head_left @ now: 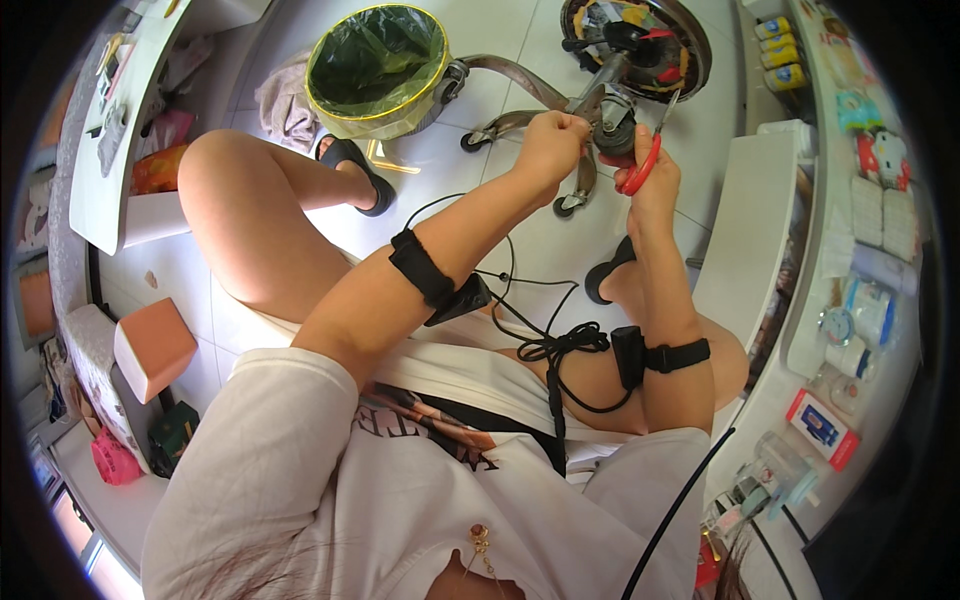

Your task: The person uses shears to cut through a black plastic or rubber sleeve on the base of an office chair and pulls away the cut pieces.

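A swivel stool lies tipped over ahead of me, its metal legs (520, 78) spread toward me and its round seat underside (690, 45) beyond. My right hand (655, 195) grips red-handled scissors (637, 178), their metal blades pointing away past a caster wheel (613, 132) of the stool. Beside that same caster, to its left, my left hand (552, 150) is closed with the fingertips pinched together. Whatever sits between those fingertips is hidden or too small to make out.
A trash bin with a dark liner (430, 115) stands left of the stool, by a grey cloth (290, 100). White shelving (745, 230) runs along my right, a white cabinet (100, 190) along my left. A black cable bundle (570, 343) hangs between my forearms.
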A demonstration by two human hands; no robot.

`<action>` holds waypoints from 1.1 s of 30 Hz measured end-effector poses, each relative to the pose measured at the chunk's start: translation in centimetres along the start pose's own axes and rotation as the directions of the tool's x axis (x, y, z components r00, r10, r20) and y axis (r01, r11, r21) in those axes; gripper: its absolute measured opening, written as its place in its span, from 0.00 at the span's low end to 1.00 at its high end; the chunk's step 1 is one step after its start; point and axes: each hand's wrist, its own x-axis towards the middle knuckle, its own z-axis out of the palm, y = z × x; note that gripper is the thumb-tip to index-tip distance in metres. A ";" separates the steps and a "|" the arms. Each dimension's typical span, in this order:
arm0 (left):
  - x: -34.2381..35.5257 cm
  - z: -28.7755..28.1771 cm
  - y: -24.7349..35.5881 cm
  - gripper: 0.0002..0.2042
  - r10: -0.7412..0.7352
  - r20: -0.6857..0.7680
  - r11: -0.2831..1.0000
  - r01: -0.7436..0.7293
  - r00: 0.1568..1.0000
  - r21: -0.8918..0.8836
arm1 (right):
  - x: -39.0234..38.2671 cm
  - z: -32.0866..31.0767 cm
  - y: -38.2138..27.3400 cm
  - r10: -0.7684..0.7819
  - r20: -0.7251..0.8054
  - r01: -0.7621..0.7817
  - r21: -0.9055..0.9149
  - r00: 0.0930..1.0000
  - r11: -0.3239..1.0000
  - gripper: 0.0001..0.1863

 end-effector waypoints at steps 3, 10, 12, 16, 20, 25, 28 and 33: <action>-1.2 0.4 1.5 0.19 -0.167 0.212 0.924 0.228 0.963 -0.307 | -0.4 -0.1 -0.1 -0.013 0.009 0.014 -0.005 1.000 1.000 0.20; -0.7 0.4 -0.8 0.27 -0.006 0.266 0.970 0.070 0.964 -0.233 | -1.9 -3.4 -1.9 -0.334 0.085 0.302 -0.670 0.939 0.678 0.19; -0.9 0.2 -0.9 0.28 0.007 0.265 0.976 0.050 0.964 -0.210 | -4.2 -4.0 -4.2 -0.433 0.144 0.353 -0.819 0.890 0.452 0.19; -1.2 0.2 -0.9 0.26 0.131 0.196 0.989 -0.116 0.972 -0.089 | -6.1 -4.7 -5.1 -0.366 0.243 0.301 -0.947 0.898 0.111 0.22; -0.6 0.5 -1.1 0.24 0.187 0.182 0.981 -0.193 0.965 0.017 | -6.4 -4.3 -4.9 -0.331 0.229 0.252 -0.967 0.915 0.027 0.22; 0.0 0.0 -1.7 0.24 0.208 0.193 0.974 -0.221 0.959 0.049 | -6.6 -4.1 -4.3 -0.295 0.151 0.177 -0.982 0.944 0.064 0.22; 0.1 0.1 -1.8 0.24 0.209 0.200 0.973 -0.224 0.957 0.055 | -6.8 -4.7 -3.6 -0.328 0.160 0.186 -0.981 0.931 0.049 0.22; 0.2 -0.1 -1.8 0.24 0.184 0.244 0.982 -0.188 0.952 -0.006 | -6.1 -5.2 -2.5 -0.385 0.191 0.258 -0.957 0.903 0.131 0.21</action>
